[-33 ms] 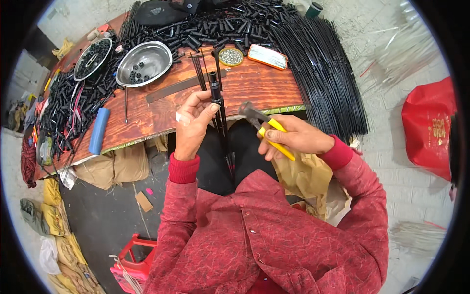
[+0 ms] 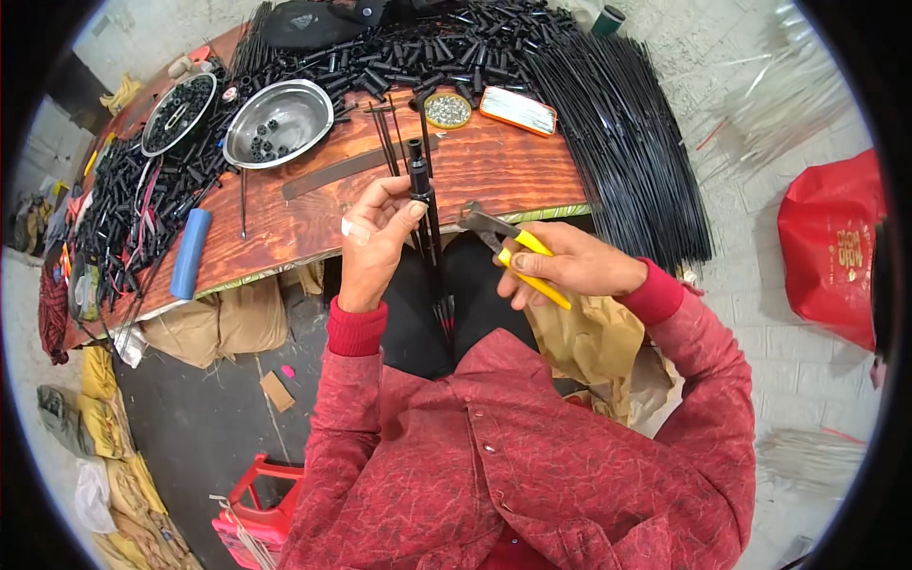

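Observation:
Between the thumb and fingers of my left hand (image 2: 375, 242) stands a black tubular fitting (image 2: 419, 171), upright above the table's front edge. Thin dark rods run beside and below it, their lower ends down at my lap. A pale strip of tape is wrapped on that hand. My right hand (image 2: 570, 261) is closed around the yellow handles of a pair of end-cutting pincers (image 2: 494, 228). The dark jaws point left toward the fitting and are apart from it.
On the wooden table (image 2: 494, 171) lie heaps of black tubes (image 2: 418, 57), a metal bowl (image 2: 294, 114) of small black parts, and a round yellow tin (image 2: 446, 109). An orange tray (image 2: 518, 111) holds thin pins. Long black rods (image 2: 627, 142) fan out at the right, beyond which sits a red bag (image 2: 826, 247).
The pincers' head has dipped very slightly. My left hand and the fitting have hardly moved.

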`<state>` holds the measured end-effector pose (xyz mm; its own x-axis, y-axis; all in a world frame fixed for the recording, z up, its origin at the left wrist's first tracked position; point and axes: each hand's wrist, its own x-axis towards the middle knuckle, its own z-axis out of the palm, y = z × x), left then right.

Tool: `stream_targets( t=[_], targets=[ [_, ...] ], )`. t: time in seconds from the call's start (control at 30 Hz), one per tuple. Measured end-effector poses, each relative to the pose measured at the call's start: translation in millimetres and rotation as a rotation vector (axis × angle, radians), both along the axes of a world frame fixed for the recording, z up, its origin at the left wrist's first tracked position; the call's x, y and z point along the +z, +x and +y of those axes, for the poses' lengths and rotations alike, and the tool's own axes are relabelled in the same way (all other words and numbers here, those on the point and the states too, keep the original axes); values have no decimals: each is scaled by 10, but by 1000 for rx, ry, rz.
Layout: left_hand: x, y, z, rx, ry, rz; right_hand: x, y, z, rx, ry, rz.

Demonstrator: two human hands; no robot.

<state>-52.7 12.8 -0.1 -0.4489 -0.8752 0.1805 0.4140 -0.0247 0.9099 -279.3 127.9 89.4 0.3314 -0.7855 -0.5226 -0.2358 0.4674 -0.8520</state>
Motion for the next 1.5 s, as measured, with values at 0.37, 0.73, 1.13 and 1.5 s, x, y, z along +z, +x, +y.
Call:
stream_targets(
  t=[0.37, 0.73, 1.13, 1.5],
  targets=[
    [-6, -127, 84, 26, -24, 27, 229, -17, -297, 93, 81, 179],
    [16, -154, 59, 2, 5, 40, 370, -94, -402, 203, 46, 257],
    [-7, -52, 14, 9, 24, 45, 168, 65, -300, 111, -25, 262],
    [-63, 67, -69, -40, 81, 31, -481, 360, -150, -132, -208, 66]
  ],
)
